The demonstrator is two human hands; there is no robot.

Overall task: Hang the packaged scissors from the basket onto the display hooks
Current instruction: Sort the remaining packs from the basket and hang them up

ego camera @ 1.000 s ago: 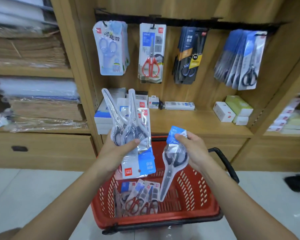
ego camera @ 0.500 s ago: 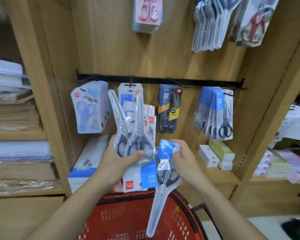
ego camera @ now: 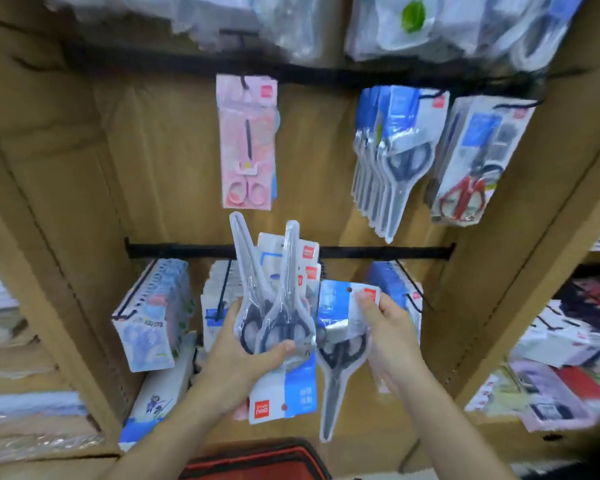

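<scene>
Wooden shelving point(ego camera: 160, 161), black hook rails point(ego camera: 378, 252)

Bare L grip point(ego camera: 239, 362), R grip point(ego camera: 392, 337), forearms point(ego camera: 174, 431).

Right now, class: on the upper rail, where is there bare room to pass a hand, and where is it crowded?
Free: the bare back panel left of the pink scissors pack, and the gap between it and the blue-carded bunch. Crowded: that bunch beside the red scissors pack.

Glossy clear plastic blister packs point(ego camera: 278, 306) with printed card backing; matt wood-grain shelving point(ego camera: 160, 161); red plastic basket point(ego camera: 257, 462).
</scene>
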